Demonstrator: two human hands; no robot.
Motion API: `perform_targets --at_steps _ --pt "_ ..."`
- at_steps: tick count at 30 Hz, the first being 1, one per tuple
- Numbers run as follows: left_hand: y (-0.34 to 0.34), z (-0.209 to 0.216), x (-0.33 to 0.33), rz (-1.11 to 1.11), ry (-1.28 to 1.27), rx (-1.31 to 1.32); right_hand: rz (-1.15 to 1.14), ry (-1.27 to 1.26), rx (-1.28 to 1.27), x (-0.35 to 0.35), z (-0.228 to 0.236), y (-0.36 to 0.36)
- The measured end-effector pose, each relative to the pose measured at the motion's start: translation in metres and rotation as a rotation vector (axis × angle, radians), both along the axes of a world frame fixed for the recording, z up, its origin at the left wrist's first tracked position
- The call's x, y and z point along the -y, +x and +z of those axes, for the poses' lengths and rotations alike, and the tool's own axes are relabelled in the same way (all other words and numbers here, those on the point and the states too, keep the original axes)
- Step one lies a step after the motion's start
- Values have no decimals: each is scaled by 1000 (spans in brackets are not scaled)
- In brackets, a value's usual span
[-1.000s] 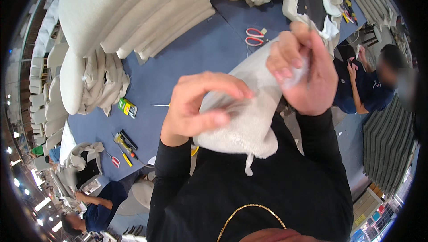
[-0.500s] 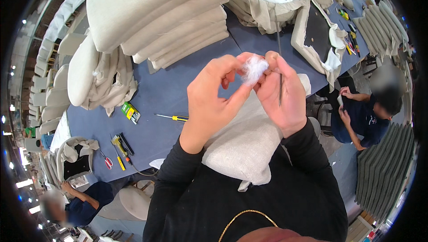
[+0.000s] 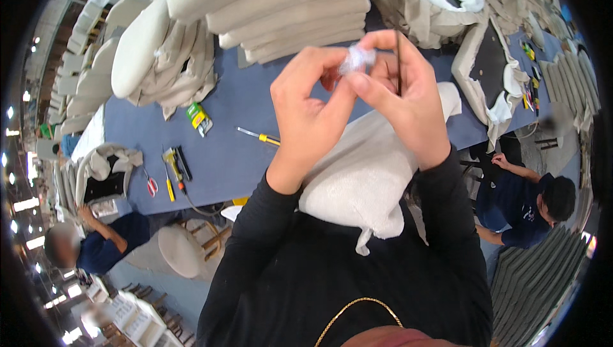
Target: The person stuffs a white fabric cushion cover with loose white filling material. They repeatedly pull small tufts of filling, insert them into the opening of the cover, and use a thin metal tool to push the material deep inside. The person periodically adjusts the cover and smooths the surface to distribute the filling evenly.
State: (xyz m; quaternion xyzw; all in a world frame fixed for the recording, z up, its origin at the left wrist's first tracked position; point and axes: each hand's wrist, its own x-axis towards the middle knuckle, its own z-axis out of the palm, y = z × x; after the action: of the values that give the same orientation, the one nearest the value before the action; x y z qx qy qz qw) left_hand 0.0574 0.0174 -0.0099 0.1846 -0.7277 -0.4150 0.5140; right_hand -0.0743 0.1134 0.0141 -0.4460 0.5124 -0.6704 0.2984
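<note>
A small tuft of white fibre stuffing (image 3: pixel 357 59) is pinched between my hands, up in front of me. My left hand (image 3: pixel 306 110) grips it with thumb and fingers from the left. From the right, my right hand (image 3: pixel 415 104) has its thumb against the tuft. A thin dark metal rod (image 3: pixel 398 59) stands roughly upright in the right hand's fingers; its lower end is hidden. Below both hands, a light beige fabric-covered cushion (image 3: pixel 364 181) leans between my forearms against the table edge, with a loose knot of cloth at its near corner.
On the blue-grey table (image 3: pixel 236 104) lie a yellow-handled screwdriver (image 3: pixel 265 137), a green-yellow packet (image 3: pixel 199 119), a staple gun (image 3: pixel 172 158) and red-handled scissors (image 3: pixel 152 186). Stacked beige cushions (image 3: pixel 294 15) rise at the back. Co-workers sit at left (image 3: pixel 112 241) and right (image 3: pixel 517 203).
Both hands are higher in the view, and the tuft looks smaller and more squeezed. My right thumb has come down across to it. The surroundings have shifted as the view moved.
</note>
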Motion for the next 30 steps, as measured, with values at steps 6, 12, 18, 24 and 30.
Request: perform_targets --at_steps 6,12,18,24,30 --pt "39 7 -8 -56 316 62 70 20 -27 32 -3 -7" --pt "61 37 -44 -161 -400 343 -165 -117 -110 56 10 -19" --pt "40 26 -33 64 -525 406 -411 -340 -256 20 -10 -26" --pt "34 36 -8 74 -497 382 -306 -47 90 -64 -42 14" --pt "25 38 4 -13 -175 327 -128 -96 125 -70 -47 40"
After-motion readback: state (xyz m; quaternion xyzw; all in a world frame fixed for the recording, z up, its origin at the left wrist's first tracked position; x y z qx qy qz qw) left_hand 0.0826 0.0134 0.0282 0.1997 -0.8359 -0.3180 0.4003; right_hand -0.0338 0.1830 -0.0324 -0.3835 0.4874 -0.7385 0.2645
